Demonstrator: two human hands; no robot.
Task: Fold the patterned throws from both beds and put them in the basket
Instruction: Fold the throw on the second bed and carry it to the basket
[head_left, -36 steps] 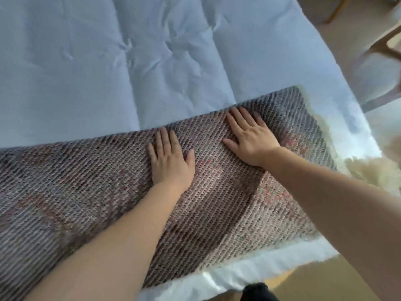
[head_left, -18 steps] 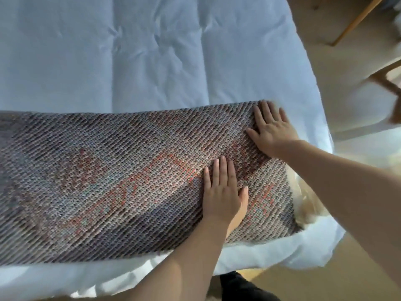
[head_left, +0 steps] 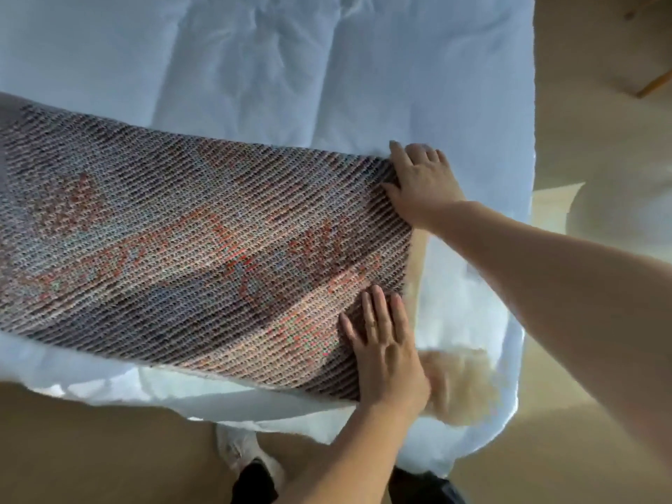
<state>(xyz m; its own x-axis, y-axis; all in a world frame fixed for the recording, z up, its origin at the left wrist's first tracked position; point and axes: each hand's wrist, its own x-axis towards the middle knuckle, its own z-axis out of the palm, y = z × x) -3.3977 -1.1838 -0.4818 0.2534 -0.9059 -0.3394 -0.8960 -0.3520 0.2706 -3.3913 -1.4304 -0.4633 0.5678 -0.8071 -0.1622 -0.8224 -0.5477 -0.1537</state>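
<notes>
A patterned throw [head_left: 189, 249], woven in grey, brown and red, lies as a long folded strip across the near part of the white bed [head_left: 291, 67]. My left hand [head_left: 385, 351] lies flat with fingers spread on its near right corner. My right hand [head_left: 422, 180] rests flat over the far right corner, fingers reaching past the edge onto the bedding. Cream fringe [head_left: 458, 387] sticks out from under the throw's right end. No basket is in view.
The bed's right edge [head_left: 527, 212] drops to a tan floor [head_left: 600, 103]. A wooden furniture leg [head_left: 654, 85] shows at the far right. My feet [head_left: 247, 463] stand at the bed's near edge.
Both hands slid right along the throw to its right end. The left hand moved nearer to me, and the view shifted so the bed's right edge and corner show.
</notes>
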